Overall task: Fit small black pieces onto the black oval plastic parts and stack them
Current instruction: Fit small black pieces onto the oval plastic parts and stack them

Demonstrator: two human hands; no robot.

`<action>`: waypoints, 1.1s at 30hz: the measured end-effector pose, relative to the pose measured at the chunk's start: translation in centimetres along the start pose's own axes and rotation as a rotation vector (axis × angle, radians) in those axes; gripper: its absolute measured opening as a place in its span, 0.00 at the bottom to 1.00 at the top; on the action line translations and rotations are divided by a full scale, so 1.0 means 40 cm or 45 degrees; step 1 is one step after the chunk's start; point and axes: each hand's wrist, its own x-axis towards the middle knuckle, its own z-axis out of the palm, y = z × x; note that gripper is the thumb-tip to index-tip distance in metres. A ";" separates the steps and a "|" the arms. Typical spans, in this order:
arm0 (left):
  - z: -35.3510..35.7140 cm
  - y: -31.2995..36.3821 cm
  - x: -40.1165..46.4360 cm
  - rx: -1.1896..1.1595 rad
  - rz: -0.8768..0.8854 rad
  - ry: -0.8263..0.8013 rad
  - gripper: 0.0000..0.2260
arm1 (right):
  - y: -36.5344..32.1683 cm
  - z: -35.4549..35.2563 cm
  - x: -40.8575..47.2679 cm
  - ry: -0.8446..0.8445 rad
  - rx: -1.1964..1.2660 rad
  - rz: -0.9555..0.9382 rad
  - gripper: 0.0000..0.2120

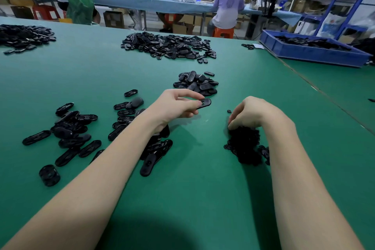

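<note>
1 oval part (204,103) is pinched at centre frame by the left hand (176,105); the right hand (250,112), fingers curled, digs into the small-piece heap (244,145). Only 1 piece should be lifted, then aligned squarely before pressing.

Right hand (250,112) fingertips hidden in small pieces (244,144)

2 bare forearms, no sleeves visible; hands (174,105) ungloved, no rings.
</note>
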 end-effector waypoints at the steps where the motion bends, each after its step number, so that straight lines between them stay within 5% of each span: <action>1: -0.001 -0.001 0.000 -0.010 -0.006 -0.005 0.06 | 0.001 0.001 0.001 0.006 0.012 -0.009 0.04; 11: -0.004 -0.008 0.002 -0.080 -0.033 -0.043 0.12 | -0.011 -0.004 -0.002 0.004 0.719 -0.276 0.02; 19: -0.002 -0.013 0.004 -0.063 -0.036 -0.024 0.09 | -0.025 0.015 0.001 -0.030 0.809 -0.299 0.02; 27: 0.000 -0.018 0.008 1.044 0.248 0.342 0.09 | -0.024 0.035 0.007 -0.044 0.779 -0.241 0.02; 33: -0.048 -0.014 0.009 1.383 0.045 0.198 0.13 | -0.031 0.040 0.007 -0.055 0.786 -0.244 0.02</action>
